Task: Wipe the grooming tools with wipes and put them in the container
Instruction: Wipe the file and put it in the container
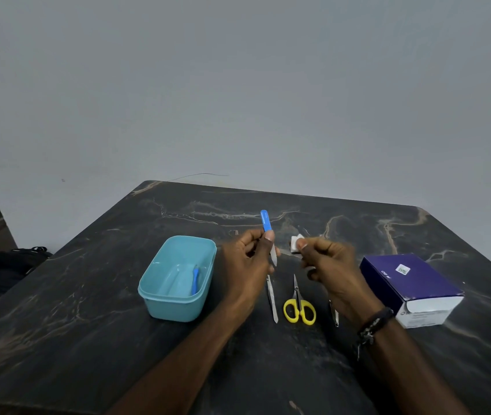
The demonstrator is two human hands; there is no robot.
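Note:
My left hand point(248, 262) pinches a nail file with a blue handle point(265, 222) upright above the table, metal blade pointing down. My right hand point(326, 265) pinches a small white wipe point(296, 243) just right of the file, not touching it. The light blue container point(178, 280) stands to the left with one blue tool point(195, 280) inside. On the table below my hands lie a metal file point(272, 301), yellow-handled scissors point(299, 307) and a nail clipper point(334, 316), partly hidden by my right wrist.
A dark blue box with a white end point(412, 287) sits at the right of the dark marble table point(88, 339). A grey wall stands behind the table's far edge. A dark bag point(13, 265) lies on the floor at the left.

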